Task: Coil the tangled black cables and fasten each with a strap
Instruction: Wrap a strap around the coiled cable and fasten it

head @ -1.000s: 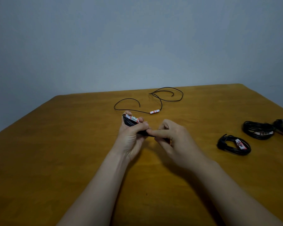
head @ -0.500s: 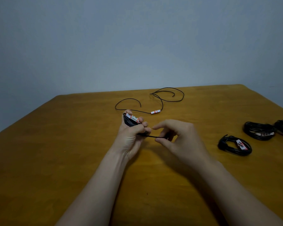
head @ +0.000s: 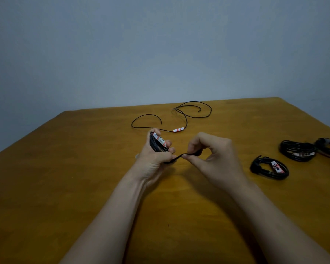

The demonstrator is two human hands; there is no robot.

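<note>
The thumb and forefinger of the right hand (head: pixel 217 162) pinch the black strap (head: pixel 179 156) taut, probably to wrap it. The left hand (head: pixel 151 162) clamps the coiled cable (head: pixel 156 145) with curled fingers above the desk (head: pixel 65 178) middle, so loops cannot spring open. A loose cable (head: pixel 186 120) lies near the far edge.

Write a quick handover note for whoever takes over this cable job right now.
Left hand grips the coil over the table.
Right hand pinches a black strip running from the coil; strap or cable end, cannot tell.
Done: at least three bundles lie at right, see the nearest bundle.
Left: fasten this coil, then coil and strap the loose cable at the far side.
</note>
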